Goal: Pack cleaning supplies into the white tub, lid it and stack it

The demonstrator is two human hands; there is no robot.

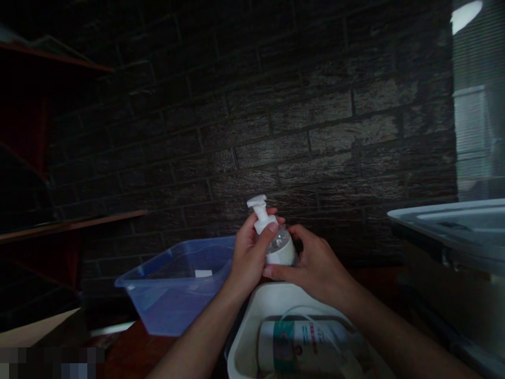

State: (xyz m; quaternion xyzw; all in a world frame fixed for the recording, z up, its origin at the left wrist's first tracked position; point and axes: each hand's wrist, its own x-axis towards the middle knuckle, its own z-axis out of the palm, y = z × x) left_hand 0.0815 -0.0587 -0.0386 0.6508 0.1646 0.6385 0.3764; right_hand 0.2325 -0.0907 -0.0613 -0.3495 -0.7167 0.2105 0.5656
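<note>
Between my two hands is a clear pump bottle [281,246] with a white pump head and a whitish label or contents in its lower part. My left hand [252,245] is closed round its neck, thumb just under the white collar. My right hand [313,258] grips the lower end, with the thumb below and fingers behind. The bottle tilts, its pump pointing up and to the left. Beneath my hands stands a white bin [268,290], holding a white bottle [311,342] with a green band and red print, lying on its side, and a clear tube.
A translucent blue plastic bin [165,305] with a small white piece inside sits to the left. Wooden shelves [74,227] jut out at far left. On the right is a large container with a pale lid [453,218]. A dark brick wall [252,131] rises behind.
</note>
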